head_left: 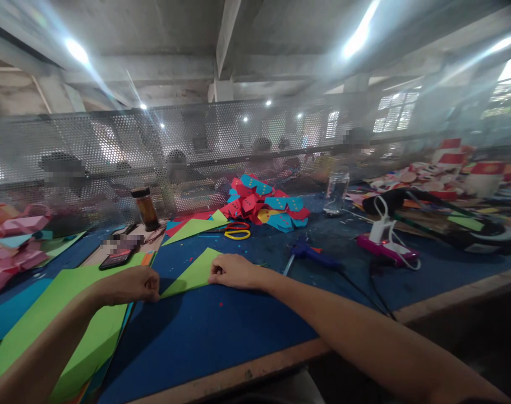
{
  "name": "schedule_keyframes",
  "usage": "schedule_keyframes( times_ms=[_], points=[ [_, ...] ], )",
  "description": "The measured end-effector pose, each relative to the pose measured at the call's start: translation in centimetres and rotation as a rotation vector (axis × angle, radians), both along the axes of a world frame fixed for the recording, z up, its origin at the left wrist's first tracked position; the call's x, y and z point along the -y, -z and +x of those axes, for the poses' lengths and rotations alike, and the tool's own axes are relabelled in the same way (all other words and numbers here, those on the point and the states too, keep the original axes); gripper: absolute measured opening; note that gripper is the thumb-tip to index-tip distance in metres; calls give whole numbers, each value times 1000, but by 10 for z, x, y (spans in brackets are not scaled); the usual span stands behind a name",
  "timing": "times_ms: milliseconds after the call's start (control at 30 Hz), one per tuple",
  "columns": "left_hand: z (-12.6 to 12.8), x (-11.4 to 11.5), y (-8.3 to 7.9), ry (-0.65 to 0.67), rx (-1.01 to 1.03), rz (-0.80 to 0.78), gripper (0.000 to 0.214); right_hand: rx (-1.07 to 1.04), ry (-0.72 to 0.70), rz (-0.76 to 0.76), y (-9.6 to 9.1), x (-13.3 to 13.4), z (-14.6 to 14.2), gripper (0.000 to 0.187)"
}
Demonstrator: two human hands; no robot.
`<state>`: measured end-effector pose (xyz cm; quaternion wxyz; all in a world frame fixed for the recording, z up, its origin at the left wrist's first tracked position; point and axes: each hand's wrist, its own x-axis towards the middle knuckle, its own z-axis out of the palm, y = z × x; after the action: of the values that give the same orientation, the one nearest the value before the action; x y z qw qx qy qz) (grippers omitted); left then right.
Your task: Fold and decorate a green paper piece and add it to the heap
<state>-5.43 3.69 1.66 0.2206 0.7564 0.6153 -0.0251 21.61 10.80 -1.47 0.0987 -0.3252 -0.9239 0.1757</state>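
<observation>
A green paper triangle [193,273], folded, lies on the blue tabletop [221,331] in front of me. My left hand [131,284] is closed in a fist, pinching the triangle's near left corner. My right hand [232,270] is curled, fingers pressed down on the triangle's right edge. Under my left forearm lies a stack of large green paper sheets [53,320] with other colours beneath.
A phone [116,258] lies past my left hand. Farther off are scissors [236,230], a brown jar [146,208], a pile of red and blue folded paper pieces [266,205], a blue glue gun [312,255], a pink phone stand [385,241] and pink paper shapes [11,247]. People sit behind a mesh screen [196,140].
</observation>
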Motion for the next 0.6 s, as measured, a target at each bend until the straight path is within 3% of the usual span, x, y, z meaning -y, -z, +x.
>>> schedule_keyframes(
  times_ms=[233, 400, 600],
  points=[
    [-8, -1, -2, 16, -1, 11, 15, -2, -5, -1, 1, -1, 0, 23],
    [0, -2, -7, 16, 120, 128, 26, -8, -2, -4, 1, -1, 0, 21],
    [31, -6, 14, 54, 178, 192, 20, -4, 5, 9, 2, -2, 0, 23]
  ],
)
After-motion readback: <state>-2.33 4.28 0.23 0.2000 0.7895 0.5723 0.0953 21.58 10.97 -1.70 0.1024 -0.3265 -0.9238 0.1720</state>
